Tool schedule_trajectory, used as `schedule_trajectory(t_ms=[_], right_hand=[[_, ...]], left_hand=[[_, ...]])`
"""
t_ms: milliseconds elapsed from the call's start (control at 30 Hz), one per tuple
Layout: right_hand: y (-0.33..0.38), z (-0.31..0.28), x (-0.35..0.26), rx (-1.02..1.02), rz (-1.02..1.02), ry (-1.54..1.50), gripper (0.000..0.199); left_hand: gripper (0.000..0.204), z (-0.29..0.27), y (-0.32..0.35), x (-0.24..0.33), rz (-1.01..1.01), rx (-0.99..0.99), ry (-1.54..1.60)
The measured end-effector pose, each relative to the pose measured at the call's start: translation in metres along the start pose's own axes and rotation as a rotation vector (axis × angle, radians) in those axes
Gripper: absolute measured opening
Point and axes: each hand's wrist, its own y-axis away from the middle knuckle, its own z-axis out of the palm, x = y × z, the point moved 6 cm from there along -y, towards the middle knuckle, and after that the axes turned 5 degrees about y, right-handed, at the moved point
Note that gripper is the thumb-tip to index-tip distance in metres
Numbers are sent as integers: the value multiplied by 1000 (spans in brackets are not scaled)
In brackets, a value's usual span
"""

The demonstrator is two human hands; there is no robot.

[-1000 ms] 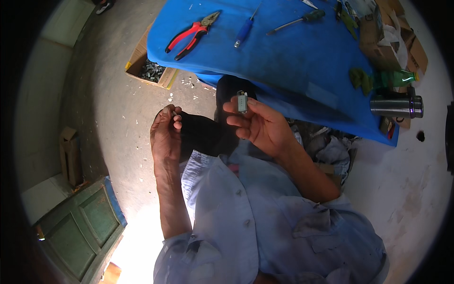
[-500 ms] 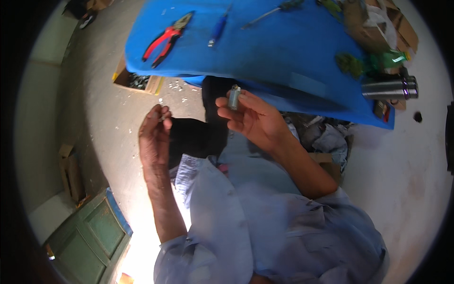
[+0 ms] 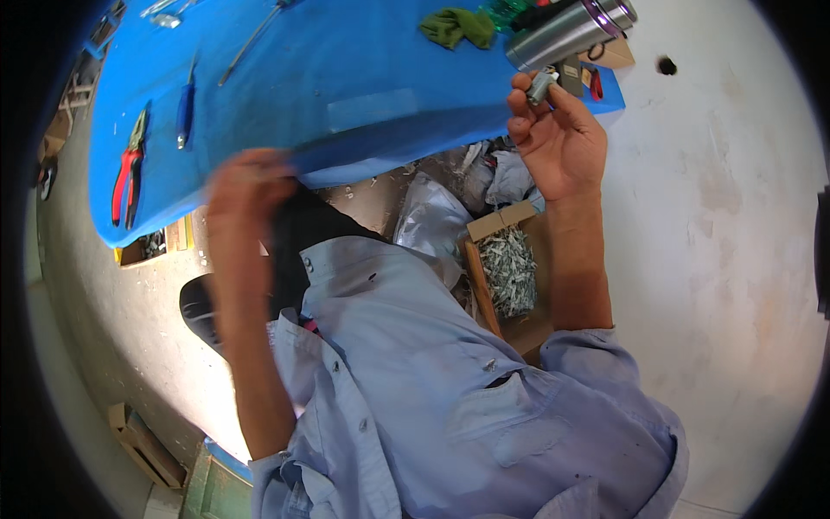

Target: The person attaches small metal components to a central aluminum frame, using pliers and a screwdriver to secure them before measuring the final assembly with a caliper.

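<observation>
My right hand (image 3: 562, 143) is raised over the table's right end. Its thumb and fingers pinch a small silver cylinder (image 3: 541, 87) that looks like a lighter, with a pale fitting on top. Behind that piece lies a steel flask (image 3: 558, 36). My left hand (image 3: 249, 186) is at the table's near edge, smeared by motion, and its fingers cannot be made out. Beyond it on the blue table (image 3: 303, 73) lie a blue-handled screwdriver (image 3: 185, 112) and red-handled pliers (image 3: 130, 177).
A longer screwdriver (image 3: 249, 45) and a green cloth (image 3: 456, 28) lie farther back. Below the table's right end are a cardboard box (image 3: 480, 290) holding silvery strips (image 3: 510, 270) and a plastic bag (image 3: 425, 216). A white wall (image 3: 709, 216) bounds the right side.
My view has swung to the right. My right hand has carried the silver cylinder up and right, toward the flask. My left hand has risen to the table edge and is blurred.
</observation>
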Motion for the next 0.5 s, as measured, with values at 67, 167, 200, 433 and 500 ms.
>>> schedule_trajectory(t_ms=[67,167,200,433,500], right_hand=[[8,-4,-10,15,-28,15,30],[18,-7,-13,26,-34,71,27],[22,-7,-12,33,-32,96,25],[18,13,62,49,103,168,26],[17,33,89,-1,169,204,26]], left_hand=[[39,99,46,-13,-98,-405,-65],[57,159,75,-6,192,-547,-420],[57,147,66,-6,177,-474,-397],[38,-15,50,-13,-117,38,-471],[32,-31,61,-13,-88,99,-420]])
